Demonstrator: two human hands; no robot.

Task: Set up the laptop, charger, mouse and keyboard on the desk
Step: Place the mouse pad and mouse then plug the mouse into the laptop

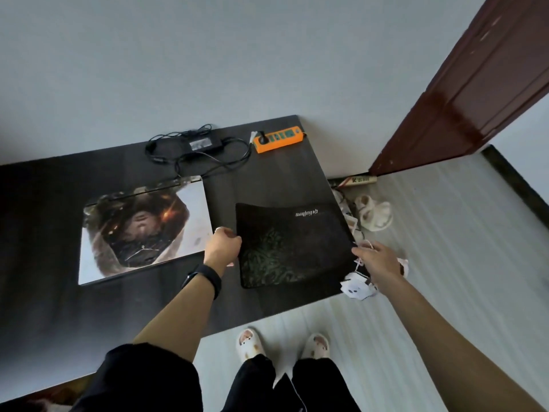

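Left fingers point(235, 238): curled round the left edge of the mouse pad point(292, 248), gripping it. The left hand point(223, 245) carries a ring on one finger and a black wristband point(203, 280) on the wrist.

Right fingers point(361, 251): extended to the right edge of the mouse pad and meeting it near the corner. Whether they pinch the pad or only touch it cannot be told. A thin white cord and white paper tags point(355, 288) lie at the right hand point(378, 261), over the surface edge.

Mouse pad: black with a green pattern and light lettering at its far side. It sits on the right part of the dark surface point(44, 233), between the two hands.

Laptop point(142, 230): closed, lid covered with a printed picture, lying flat on the surface just beside the left hand, left of the pad.

Charger point(202, 143): black brick with loosely coiled cables, at the far side of the surface behind the laptop. An orange power strip point(277, 139) lies to its right, at the far right corner.

Floor point(445, 263): pale boards, with a pair of white shoes point(374, 215) right of the surface. A brown door point(475, 84) stands beyond.
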